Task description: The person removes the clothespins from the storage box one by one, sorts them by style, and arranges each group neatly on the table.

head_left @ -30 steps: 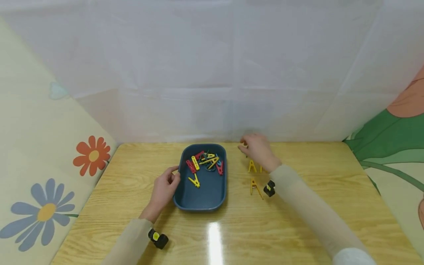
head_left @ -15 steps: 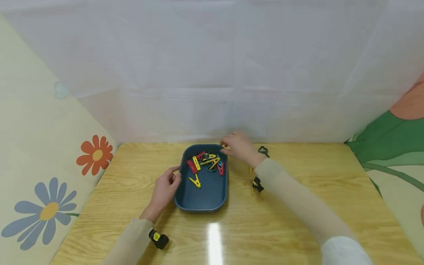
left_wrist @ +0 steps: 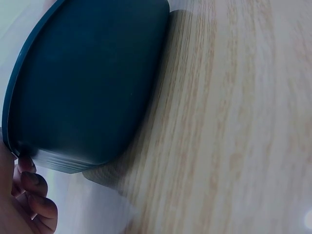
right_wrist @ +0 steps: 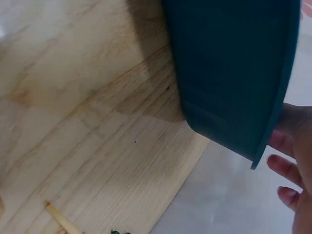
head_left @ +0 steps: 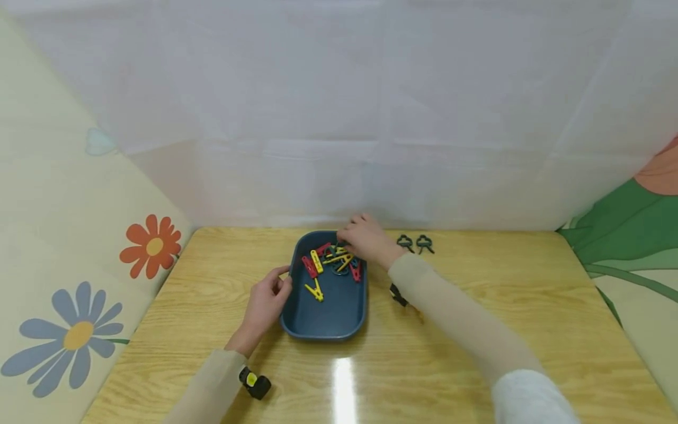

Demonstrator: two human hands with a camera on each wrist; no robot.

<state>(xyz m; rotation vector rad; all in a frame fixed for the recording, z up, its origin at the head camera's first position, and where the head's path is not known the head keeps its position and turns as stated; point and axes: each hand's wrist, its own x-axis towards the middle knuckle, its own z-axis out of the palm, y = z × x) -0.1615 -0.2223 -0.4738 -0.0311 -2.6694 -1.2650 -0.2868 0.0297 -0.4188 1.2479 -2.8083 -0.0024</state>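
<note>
Wooden table — blue tray of clips between both hands

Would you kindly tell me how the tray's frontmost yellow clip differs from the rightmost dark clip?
The yellow clip lies in the tray, the dark clip on the table. The yellow clip's legs point roughly away from the viewer, the dark clip's toward the viewer. The dark clip has a looped end, the yellow clip a narrow one. Both have splayed legs.

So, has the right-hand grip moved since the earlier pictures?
Yes, leftward: in the head view, the right-hand grip has gone from right of the blue tray to its far right corner.
</note>
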